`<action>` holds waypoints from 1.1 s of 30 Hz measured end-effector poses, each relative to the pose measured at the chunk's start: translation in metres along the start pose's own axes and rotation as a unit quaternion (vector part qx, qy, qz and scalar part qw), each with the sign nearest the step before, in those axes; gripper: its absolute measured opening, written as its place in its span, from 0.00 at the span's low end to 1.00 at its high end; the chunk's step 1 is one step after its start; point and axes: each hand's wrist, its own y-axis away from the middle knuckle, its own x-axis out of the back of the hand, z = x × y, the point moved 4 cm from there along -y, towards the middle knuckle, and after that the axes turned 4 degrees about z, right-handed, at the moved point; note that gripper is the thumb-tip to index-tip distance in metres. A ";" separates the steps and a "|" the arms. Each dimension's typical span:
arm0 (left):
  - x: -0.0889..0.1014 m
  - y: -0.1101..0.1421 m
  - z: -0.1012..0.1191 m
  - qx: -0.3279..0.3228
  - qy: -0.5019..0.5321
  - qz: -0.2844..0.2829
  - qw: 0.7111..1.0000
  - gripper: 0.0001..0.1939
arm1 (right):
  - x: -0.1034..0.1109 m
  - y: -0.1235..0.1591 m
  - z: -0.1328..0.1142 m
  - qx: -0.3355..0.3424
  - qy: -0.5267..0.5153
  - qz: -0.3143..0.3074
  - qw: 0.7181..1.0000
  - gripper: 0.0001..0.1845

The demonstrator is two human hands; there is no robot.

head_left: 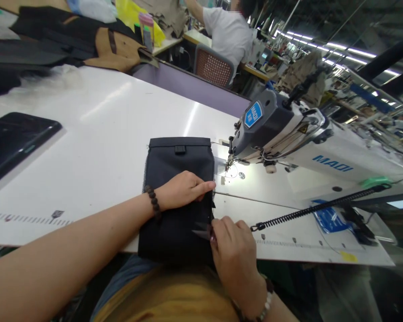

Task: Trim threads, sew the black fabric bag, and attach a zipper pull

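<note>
Beneath the left hand (183, 190), loosely open: black fabric piece (174, 237), pressed steady. Right hand (235, 250): closed round snips (204, 234), blades over its edge.

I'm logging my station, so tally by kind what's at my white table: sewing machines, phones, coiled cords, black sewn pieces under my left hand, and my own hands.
Sewing machine: 1
Phone: 1
Coiled cord: 1
Black piece: 1
Hands: 2, left hand and right hand
Total: 6
</note>
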 end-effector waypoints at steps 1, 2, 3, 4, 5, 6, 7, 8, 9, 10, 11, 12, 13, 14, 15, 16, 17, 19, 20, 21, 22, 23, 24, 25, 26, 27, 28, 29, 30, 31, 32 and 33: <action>0.001 0.000 0.001 0.004 0.010 -0.004 1.000 0.29 | 0.001 -0.002 -0.006 0.026 0.018 -0.001 0.999 0.13; 0.001 0.001 0.002 0.008 0.010 -0.008 1.000 0.29 | 0.002 -0.004 -0.011 0.045 0.034 -0.006 0.998 0.14; 0.002 0.001 0.002 0.013 0.001 -0.012 1.000 0.28 | 0.003 -0.006 -0.015 0.058 0.047 -0.010 0.997 0.14; 0.002 0.002 0.002 0.019 -0.012 -0.017 1.000 0.26 | 0.003 -0.009 -0.019 0.069 0.058 -0.016 0.996 0.15; 0.002 0.002 0.002 0.023 -0.024 -0.023 0.999 0.23 | 0.003 -0.011 -0.022 0.079 0.066 -0.023 0.994 0.15; 0.001 0.002 0.002 0.023 -0.032 -0.029 0.999 0.21 | 0.003 -0.012 -0.024 0.087 0.071 -0.031 0.993 0.15; 0.001 0.002 0.001 0.019 -0.034 -0.034 0.999 0.18 | 0.002 -0.014 -0.027 0.093 0.076 -0.038 0.992 0.15; 0.002 0.002 0.001 0.012 -0.033 -0.039 0.999 0.16 | 0.002 -0.015 -0.029 0.095 0.080 -0.042 0.991 0.15; 0.002 0.002 0.000 0.003 -0.032 -0.043 0.999 0.16 | 0.001 -0.015 -0.030 0.095 0.082 -0.045 0.991 0.14; 0.003 0.002 -0.001 -0.007 -0.031 -0.046 0.998 0.16 | 0.001 -0.015 -0.031 0.091 0.082 -0.047 0.991 0.14; 0.004 0.002 -0.002 -0.016 -0.029 -0.051 0.998 0.16 | 0.002 -0.015 -0.030 0.083 0.080 -0.048 0.992 0.13; 0.004 0.002 -0.004 -0.026 -0.026 -0.057 0.998 0.16 | 0.002 -0.015 -0.029 0.071 0.073 -0.048 0.994 0.13; 0.005 0.002 -0.005 -0.034 -0.022 -0.066 0.997 0.16 | 0.003 -0.014 -0.027 0.057 0.059 -0.051 0.995 0.12; 0.006 0.002 -0.006 -0.042 -0.016 -0.073 0.996 0.15 | 0.005 -0.014 -0.023 0.039 0.036 -0.056 0.997 0.12; 0.006 0.002 -0.007 -0.047 -0.011 -0.079 0.996 0.15 | 0.006 -0.013 -0.017 0.016 0.005 -0.062 0.998 0.11; 0.007 0.003 -0.007 -0.051 -0.006 -0.083 0.995 0.15 | 0.007 -0.013 -0.011 -0.012 -0.034 -0.068 0.997 0.10; 0.007 0.003 -0.008 -0.053 -0.002 -0.086 0.995 0.16 | 0.008 -0.013 -0.003 -0.044 -0.077 -0.071 0.994 0.09; 0.007 0.004 -0.008 -0.060 0.003 -0.090 0.994 0.16 | 0.009 -0.013 0.014 -0.114 -0.150 -0.069 0.980 0.04; 0.007 0.004 -0.008 -0.064 0.005 -0.093 0.994 0.17 | 0.009 -0.014 0.022 -0.146 -0.177 -0.066 0.971 0.02; 0.007 0.004 -0.008 -0.066 0.006 -0.096 0.993 0.17 | 0.008 -0.014 0.028 -0.173 -0.200 -0.064 0.962 0.03; 0.006 0.004 -0.007 -0.068 0.008 -0.098 0.993 0.17 | 0.006 -0.015 0.033 -0.193 -0.221 -0.066 0.954 0.04; 0.006 0.004 -0.007 -0.070 0.008 -0.100 0.993 0.17 | 0.004 -0.017 0.037 -0.209 -0.243 -0.072 0.944 0.05; 0.006 0.004 -0.007 -0.072 0.009 -0.100 0.992 0.17 | 0.001 -0.018 0.038 -0.223 -0.267 -0.081 0.934 0.06; 0.006 0.004 -0.007 -0.074 0.010 -0.099 0.992 0.17 | -0.003 -0.019 0.038 -0.236 -0.289 -0.092 0.923 0.06; 0.006 0.004 -0.007 -0.077 0.011 -0.098 0.992 0.17 | -0.006 -0.020 0.038 -0.249 -0.305 -0.105 0.913 0.07; 0.006 0.004 -0.007 -0.079 0.012 -0.097 0.992 0.17 | -0.010 -0.021 0.037 -0.261 -0.317 -0.120 0.904 0.07; 0.006 0.004 -0.007 -0.081 0.013 -0.097 0.992 0.17 | -0.012 -0.021 0.035 -0.271 -0.325 -0.135 0.896 0.07; 0.006 0.004 -0.007 -0.083 0.014 -0.097 0.992 0.17 | -0.015 -0.022 0.033 -0.278 -0.330 -0.150 0.890 0.07; 0.006 0.004 -0.007 -0.085 0.014 -0.098 0.992 0.17 | -0.016 -0.023 0.031 -0.283 -0.333 -0.161 0.885 0.07; 0.006 0.004 -0.007 -0.086 0.013 -0.097 0.992 0.17 | -0.017 -0.023 0.030 -0.284 -0.337 -0.170 0.881 0.08; 0.006 0.004 -0.006 -0.085 0.011 -0.096 0.992 0.17 | -0.018 -0.024 0.029 -0.285 -0.339 -0.175 0.879 0.08; 0.006 0.004 -0.006 -0.084 0.009 -0.095 0.992 0.17 | -0.018 -0.025 0.028 -0.287 -0.338 -0.176 0.879 0.09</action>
